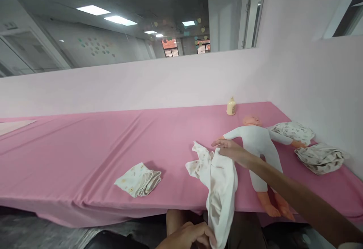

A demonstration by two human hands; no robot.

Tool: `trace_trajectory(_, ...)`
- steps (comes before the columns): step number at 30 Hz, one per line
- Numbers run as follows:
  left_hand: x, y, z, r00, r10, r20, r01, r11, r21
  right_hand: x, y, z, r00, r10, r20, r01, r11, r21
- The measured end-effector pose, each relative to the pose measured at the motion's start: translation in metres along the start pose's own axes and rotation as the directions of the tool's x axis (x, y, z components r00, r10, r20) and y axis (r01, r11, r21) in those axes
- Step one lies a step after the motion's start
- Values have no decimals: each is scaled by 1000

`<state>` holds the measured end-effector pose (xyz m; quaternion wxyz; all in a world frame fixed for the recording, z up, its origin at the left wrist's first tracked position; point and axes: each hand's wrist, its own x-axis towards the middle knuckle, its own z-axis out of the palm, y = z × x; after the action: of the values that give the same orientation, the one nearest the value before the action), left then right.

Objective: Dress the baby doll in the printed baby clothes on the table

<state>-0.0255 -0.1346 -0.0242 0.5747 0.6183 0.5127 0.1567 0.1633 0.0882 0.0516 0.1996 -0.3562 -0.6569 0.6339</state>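
A white baby garment [219,182] hangs over the front edge of the pink table [85,147], its upper part bunched on the tabletop. My right hand [229,150] reaches across and pinches the garment's top edge. My left hand [188,237], low at the bottom of the view, grips the garment's hanging lower end. A baby doll [259,145] in a white bodysuit lies on its back just right of my right hand, head toward the wall.
A folded patterned cloth [138,179] lies left of the garment. Two crumpled patterned cloths [319,157] sit by the doll's arm near the right wall. A small cream bottle [231,106] stands at the back against the pink partition.
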Motion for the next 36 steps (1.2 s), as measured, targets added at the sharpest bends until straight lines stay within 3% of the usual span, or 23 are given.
trace_trajectory(2, -6, 18, -6, 999, -39, -35, 40, 998, 50, -15, -17, -4, 995, -88, 47, 93, 989, -115)
trace_trajectory(4, -7, 43, -18, 975, -6, -221, 21, 998, 64, -33, -34, -4, 974, -179, 139, 210, 943, -257)
trace_trajectory(6, 1, 71, -36, 881, 120, -457, -80, 991, 106, -48, -52, -1, 918, -245, 311, 359, 847, -393)
trace_trajectory(7, 8, 84, -45, 839, 202, -505, -151, 978, 141, -55, -61, 1, 878, -248, 410, 427, 793, -435)
trace_trajectory(9, 30, 105, -63, 795, 359, -489, -325, 933, 156, -63, -78, 3, 799, -222, 559, 522, 716, -463)
trace_trajectory(11, 55, 116, -76, 830, 446, -334, -462, 886, 36, -67, -94, 0, 759, -227, 610, 568, 688, -451)
trace_trajectory(14, 83, 121, -81, 894, 426, -138, -446, 874, -194, -71, -112, -15, 800, -304, 517, 564, 675, -476)
trace_trajectory(17, 83, 124, -81, 920, 370, -130, -390, 894, -219, -77, -118, -36, 872, -348, 345, 489, 669, -560)
trace_trajectory(20, 62, 134, -87, 909, 371, -192, -367, 928, 58, -85, -117, -49, 907, -380, 180, 399, 646, -650)
trace_trajectory(23, 40, 145, -95, 913, 342, -224, -234, 886, 399, -88, -115, -49, 912, -408, 49, 319, 628, -709)
trace_trajectory(26, 30, 145, -102, 910, 324, -258, -156, 846, 510, -85, -115, -42, 883, -467, -45, 294, 625, -723)
trace_trajectory(29, 27, 138, -113, 849, 322, -419, -89, 868, 488, -79, -117, -37, 821, -556, -133, 310, 628, -713)
trace_trajectory(32, 19, 131, -130, 713, 314, -627, -44, 913, 406, -75, -121, -39, 783, -587, -206, 301, 647, -700)
trace_trajectory(36, -3, 133, -150, 539, 308, -784, -78, 945, 317, -73, -123, -51, 800, -550, -240, 267, 684, -678)
